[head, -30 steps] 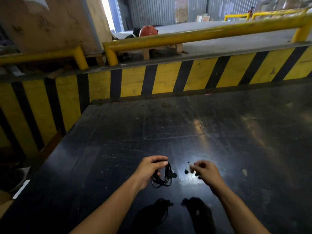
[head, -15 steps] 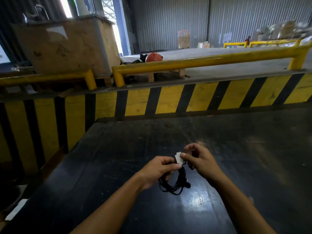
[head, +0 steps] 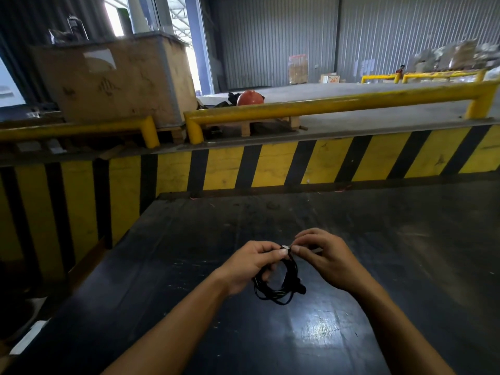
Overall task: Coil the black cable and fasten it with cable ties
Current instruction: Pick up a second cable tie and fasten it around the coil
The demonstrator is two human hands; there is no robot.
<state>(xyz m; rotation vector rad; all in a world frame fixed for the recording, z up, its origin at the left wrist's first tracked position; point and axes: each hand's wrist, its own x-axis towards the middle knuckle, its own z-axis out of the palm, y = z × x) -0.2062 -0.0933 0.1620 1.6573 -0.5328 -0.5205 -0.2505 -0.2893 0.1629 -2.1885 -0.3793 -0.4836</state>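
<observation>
A thin black cable point(head: 278, 289) is wound into a small coil that hangs above the black table point(head: 392, 253). My left hand point(head: 249, 263) grips the top of the coil, fingers curled round the strands. My right hand point(head: 322, 255) meets it from the right and pinches a small white cable tie point(head: 285, 248) at the top of the coil, between both hands' fingertips. A dark plug end sticks out at the coil's lower right. Most of the tie is hidden by the fingers.
A yellow and black striped barrier point(head: 270, 169) runs along the table's far edge, with yellow rails point(head: 324, 106) above it. A large wooden crate point(head: 113, 79) stands back left and a red helmet point(head: 250, 98) lies behind the rail. The table drops off at the left.
My right hand brought the white tie from the table up to the coil, and both hands now meet at the coil's top. The view has tilted upward.
</observation>
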